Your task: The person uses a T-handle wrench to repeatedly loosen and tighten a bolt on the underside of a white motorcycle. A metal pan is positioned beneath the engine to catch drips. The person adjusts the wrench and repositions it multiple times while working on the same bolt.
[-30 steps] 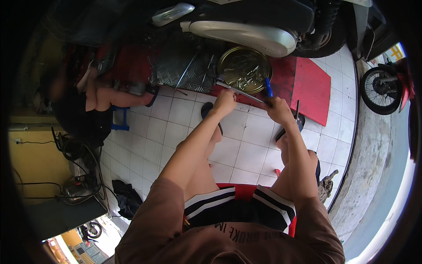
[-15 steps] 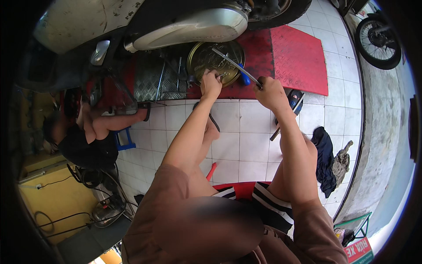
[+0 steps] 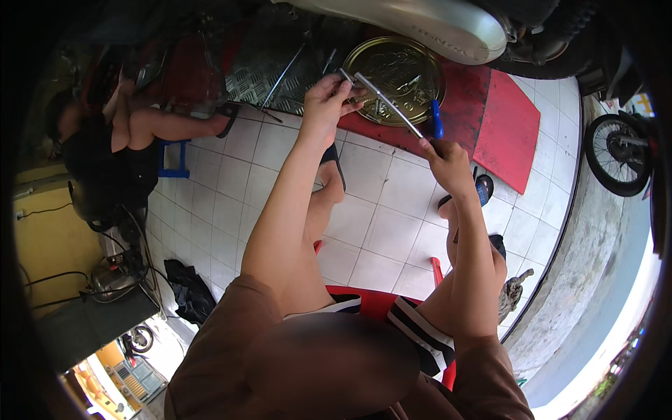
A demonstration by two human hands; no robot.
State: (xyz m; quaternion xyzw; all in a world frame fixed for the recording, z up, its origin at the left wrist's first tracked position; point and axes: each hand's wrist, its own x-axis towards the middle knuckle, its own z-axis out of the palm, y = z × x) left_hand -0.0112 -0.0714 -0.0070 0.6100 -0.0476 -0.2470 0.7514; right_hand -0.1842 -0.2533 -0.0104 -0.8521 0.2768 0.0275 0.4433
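My right hand (image 3: 448, 164) is closed round a long chrome tool bar (image 3: 388, 105), which slants up to the left over a round gold tray (image 3: 392, 52). My left hand (image 3: 327, 105) is raised at the bar's upper end, thumb and forefinger pinched on a small metal piece (image 3: 346, 75), the other fingers loosely spread. Whether that piece touches the bar is hard to tell. Small metal parts (image 3: 413, 84) lie in the tray. A blue-handled tool (image 3: 436, 119) rests at the tray's right side, just above my right hand.
The tray sits on a red platform (image 3: 507, 140) under a motorbike (image 3: 441, 28); long rods (image 3: 280, 80) lie left of it. A co-worker (image 3: 105, 154) sits at left by a blue stool (image 3: 175, 157). Another wheel (image 3: 616, 150) stands right. A dark cloth (image 3: 189, 294) lies on the tiles.
A second ago my left hand was on the bar; half a second ago it was down in the tray. Now it is raised with a small piece at the bar's end. The view has shifted.
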